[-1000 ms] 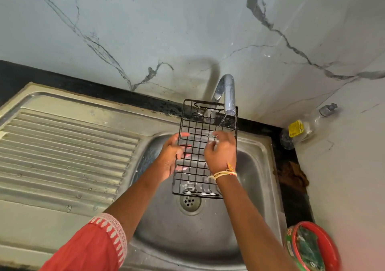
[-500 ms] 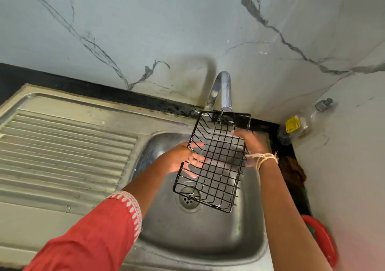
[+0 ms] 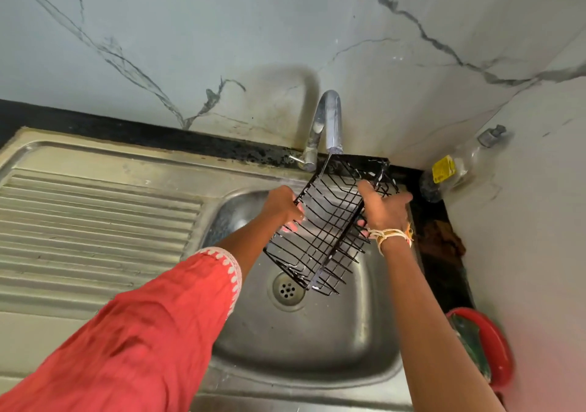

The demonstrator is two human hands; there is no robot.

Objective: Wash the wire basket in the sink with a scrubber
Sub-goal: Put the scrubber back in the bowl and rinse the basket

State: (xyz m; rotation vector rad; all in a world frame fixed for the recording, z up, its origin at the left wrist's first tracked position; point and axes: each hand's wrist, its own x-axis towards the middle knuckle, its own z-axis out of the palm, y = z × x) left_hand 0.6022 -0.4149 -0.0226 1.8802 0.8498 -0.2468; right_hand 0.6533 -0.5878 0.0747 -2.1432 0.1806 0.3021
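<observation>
A black wire basket [image 3: 326, 224] hangs tilted over the steel sink [image 3: 304, 342], its far end under the tap spout [image 3: 333, 123]. My left hand [image 3: 282, 205] grips the basket's left rim, fingers curled round the wires. On the basket's right side, my right hand [image 3: 380, 208] holds it, fingers spread along the wires and the thumb near the top edge. A thin stream of water runs from the spout onto the basket's far corner. No scrubber shows in either hand.
A ribbed steel draining board [image 3: 95, 221] lies left of the bowl. The drain [image 3: 287, 289] sits under the basket's near end. At the right stand a clear bottle with a yellow label [image 3: 450, 167], a brown cloth [image 3: 440, 240] and a red dish holding something green [image 3: 485, 348].
The basket has turned from upright and facing me to tilted lengthwise, open side up. My right hand moved from its front face to its right side. My left hand shifted to the left rim.
</observation>
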